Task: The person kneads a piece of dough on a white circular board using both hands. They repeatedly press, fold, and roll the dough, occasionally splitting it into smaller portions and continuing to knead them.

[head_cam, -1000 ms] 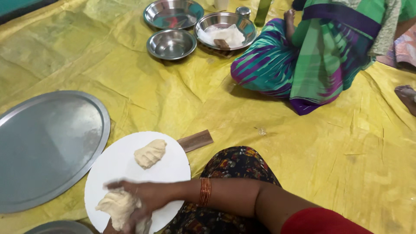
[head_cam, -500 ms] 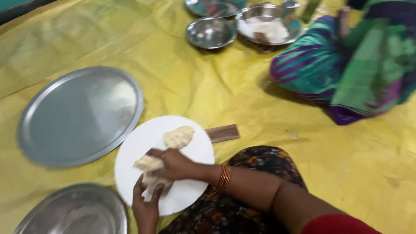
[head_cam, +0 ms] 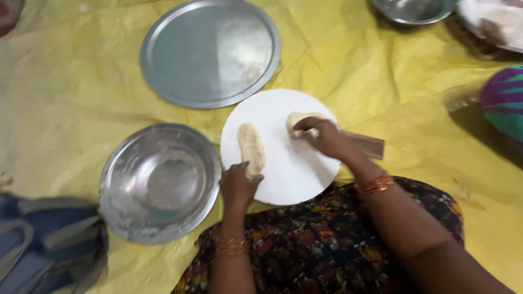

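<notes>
Dough point(head_cam: 251, 148) under left fingers point(head_cam: 251, 175) (touching)

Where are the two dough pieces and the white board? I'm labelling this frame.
Long dough piece point(head_cam: 250, 148), head view, its middle.
Second dough piece point(head_cam: 295, 121), head view, its bare left end.
White round board point(head_cam: 291, 166), head view, bare centre.

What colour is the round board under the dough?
White, plain; the round board shows best in the head view.

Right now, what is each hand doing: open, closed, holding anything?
Left hand: closed on the long dough piece on the white board.
Right hand: gripping the other dough lump.
</notes>
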